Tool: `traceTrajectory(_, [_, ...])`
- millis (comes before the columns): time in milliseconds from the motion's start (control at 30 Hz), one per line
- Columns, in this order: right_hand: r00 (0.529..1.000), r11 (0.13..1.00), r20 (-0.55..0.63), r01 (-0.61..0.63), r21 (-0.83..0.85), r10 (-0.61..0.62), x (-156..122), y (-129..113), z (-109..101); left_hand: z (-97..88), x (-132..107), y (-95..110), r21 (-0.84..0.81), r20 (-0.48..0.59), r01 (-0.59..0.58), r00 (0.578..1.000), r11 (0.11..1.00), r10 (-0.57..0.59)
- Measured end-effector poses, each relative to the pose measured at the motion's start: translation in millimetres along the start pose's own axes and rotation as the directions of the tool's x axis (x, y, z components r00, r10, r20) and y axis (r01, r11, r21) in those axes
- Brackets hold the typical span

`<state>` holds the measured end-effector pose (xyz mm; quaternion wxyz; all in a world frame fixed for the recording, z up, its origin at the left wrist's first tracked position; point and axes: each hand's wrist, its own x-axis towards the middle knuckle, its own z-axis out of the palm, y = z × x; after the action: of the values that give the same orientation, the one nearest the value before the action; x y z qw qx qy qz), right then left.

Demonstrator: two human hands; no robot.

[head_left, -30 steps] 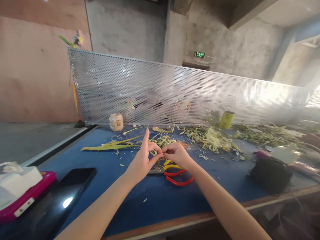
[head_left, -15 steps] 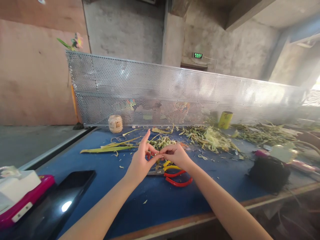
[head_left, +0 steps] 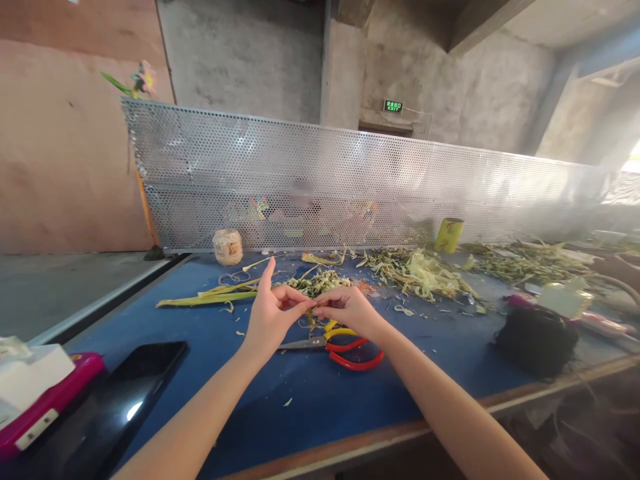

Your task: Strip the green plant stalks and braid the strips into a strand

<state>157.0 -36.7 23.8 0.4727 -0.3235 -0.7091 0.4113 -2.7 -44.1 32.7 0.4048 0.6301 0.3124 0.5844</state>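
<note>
Over the middle of the blue table, the fingertips of my left hand [head_left: 273, 312] and my right hand [head_left: 350, 308] meet. My left thumb and fingers pinch together while one finger points up. The right thumb and forefinger are pinched against the left fingertips. Whatever small thing lies between them is hidden by the fingers. Just below sits a pair of scissors [head_left: 355, 360] with red handles, its blade pointing left under my left wrist. A pile of dried green leaf scraps [head_left: 323, 283] lies right behind my fingers.
Long green leaf strips [head_left: 200, 301] lie at left, with a cream jar [head_left: 228, 247] behind them. More shredded leaves [head_left: 420, 273] and a yellow-green cup [head_left: 449, 235] stand further right. A phone [head_left: 145, 380] is front left, a black bundle [head_left: 535, 340] right. A perforated metal screen [head_left: 300, 160] closes the back.
My left hand has shifted a little left and its upright finger now leans less. More of the scissors' blade shows. The fingertips stay together; the view has turned slightly.
</note>
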Motion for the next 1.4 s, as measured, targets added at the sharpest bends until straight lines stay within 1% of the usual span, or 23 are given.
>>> traceTrajectory(133, [1.000, 1.000, -0.014, -0.023, 0.001, 0.023, 0.8, 1.4, 0.0, 1.7, -0.2, -0.7, -0.030, 0.020, 0.024, 1.000, 0.999, -0.023])
traceTrajectory(300, [0.999, 0.996, -0.023, 0.036, -0.080, -0.038, 0.1, 0.9, -1.1, 2.3, 1.5, -3.5, -0.058, 0.044, 0.091, 0.995, 0.994, -0.088])
traceTrajectory(433, [0.995, 0.979, -0.028, 0.085, -0.186, -0.092, -1.7, -1.9, -2.0, 2.3, 3.3, -4.2, -0.070, 0.049, 0.124, 0.991, 0.990, -0.121])
traceTrajectory(500, [0.994, 0.973, -0.032, 0.094, -0.212, -0.103, -2.1, -3.6, -2.7, 2.2, 3.8, -3.7, -0.074, 0.052, 0.134, 0.990, 0.988, -0.130])
traceTrajectory(600, [0.995, 0.977, -0.047, 0.076, -0.198, -0.087, -1.1, -4.9, -4.9, 1.6, 3.2, -2.8, -0.082, 0.062, 0.141, 0.989, 0.987, -0.136])
traceTrajectory(767, [0.989, 0.989, -0.135, 0.039, -0.144, -0.059, 2.0, -5.0, -9.2, 0.4, 2.3, -4.1, -0.093, 0.090, 0.127, 0.989, 0.987, -0.119])
traceTrajectory(933, [0.994, 0.991, -0.101, 0.038, -0.131, -0.051, 1.3, -5.5, -10.1, -1.3, 4.7, -5.4, -0.101, 0.062, 0.122, 0.991, 0.987, -0.116])
traceTrajectory(1000, [0.993, 0.990, -0.107, 0.036, -0.133, -0.051, 0.9, -6.1, -9.9, -1.9, 5.0, -4.3, -0.090, 0.048, 0.112, 0.993, 0.990, -0.108])
traceTrajectory(1167, [0.979, 0.986, -0.200, 0.015, -0.168, -0.049, 1.3, -9.0, -10.9, -1.1, 3.5, 0.3, -0.068, 0.030, 0.108, 0.994, 0.992, -0.106])
traceTrajectory(1233, [0.969, 0.990, -0.243, 0.002, -0.138, -0.035, 1.3, -9.6, -12.7, -0.8, 3.3, 1.0, -0.066, 0.032, 0.113, 0.993, 0.991, -0.111])
traceTrajectory(1300, [0.970, 0.999, -0.243, 0.013, -0.033, -0.020, 0.6, -9.9, -14.7, -1.1, 3.9, 0.7, -0.068, 0.024, 0.112, 0.994, 0.991, -0.111])
traceTrajectory(1333, [0.977, 0.999, -0.212, 0.022, 0.042, -0.012, 0.0, -10.0, -15.4, -1.4, 4.2, 0.3, -0.074, 0.013, 0.109, 0.994, 0.991, -0.108])
traceTrajectory(1400, [0.996, 0.985, -0.091, 0.026, 0.173, -0.010, -1.5, -10.1, -15.3, -2.2, 4.9, -0.3, -0.087, -0.011, 0.100, 0.995, 0.991, -0.101])
